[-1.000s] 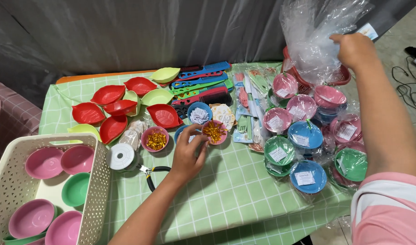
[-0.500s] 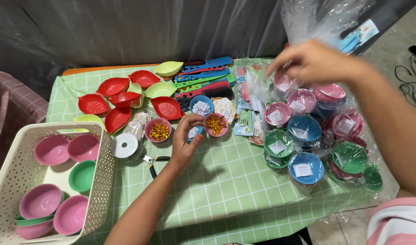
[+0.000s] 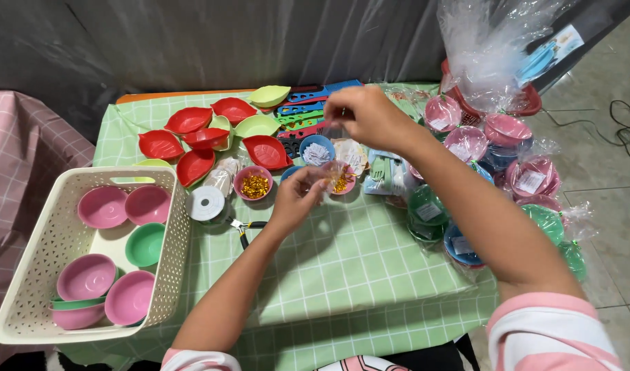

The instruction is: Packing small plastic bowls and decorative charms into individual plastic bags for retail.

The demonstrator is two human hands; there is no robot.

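Note:
My left hand and my right hand meet above the middle of the green checked table. Between them they pinch a small clear plastic bag, the right hand at its top and the left at its lower edge. The bag hangs over a small pink bowl with gold beads. A second pink bowl of gold beads and a blue bowl with white contents sit close by.
A cream perforated basket with pink and green bowls stands at the left. Red and green leaf-shaped dishes lie behind, with a white tape roll and pliers nearer. Wrapped bowls and a large clear bag crowd the right.
My right hand has come down from the large clear bag at the upper right to the table's middle. It now joins my left hand on the small bag.

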